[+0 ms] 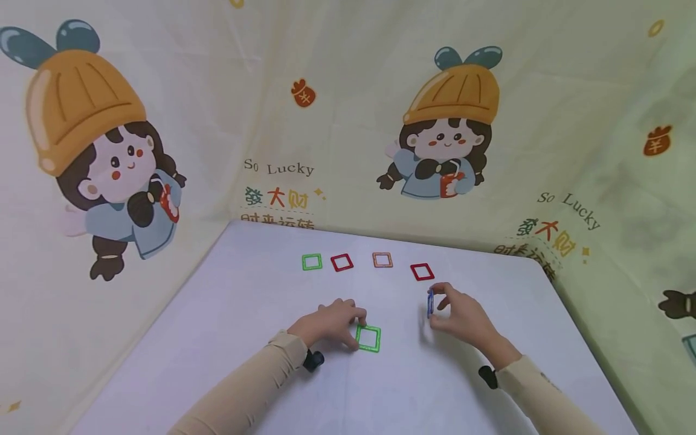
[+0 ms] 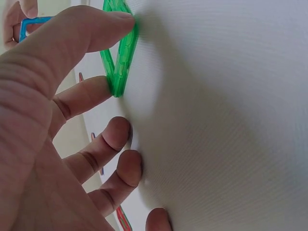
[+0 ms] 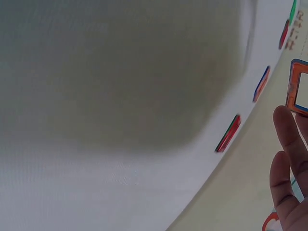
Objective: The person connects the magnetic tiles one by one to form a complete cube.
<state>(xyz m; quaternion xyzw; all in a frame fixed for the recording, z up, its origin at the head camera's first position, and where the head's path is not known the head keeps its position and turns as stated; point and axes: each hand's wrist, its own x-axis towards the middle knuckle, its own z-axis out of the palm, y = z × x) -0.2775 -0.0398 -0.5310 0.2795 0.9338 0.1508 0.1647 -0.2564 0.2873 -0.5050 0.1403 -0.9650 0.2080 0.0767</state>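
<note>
My left hand grips a green square frame near the middle of the white table. Thumb and index finger take it at its left side, as the left wrist view also shows the green frame between them, close over the cloth. The other fingers of that hand spread towards the cloth. To the right, my right hand pinches a second square frame, blue and turned edge-on, above the table. In the right wrist view this frame shows an orange face with blue edging, held at the fingertips.
Along the back of the table lie a green square frame, a red one, an orange one and another red one. A printed cloth with cartoon figures hangs behind and at both sides.
</note>
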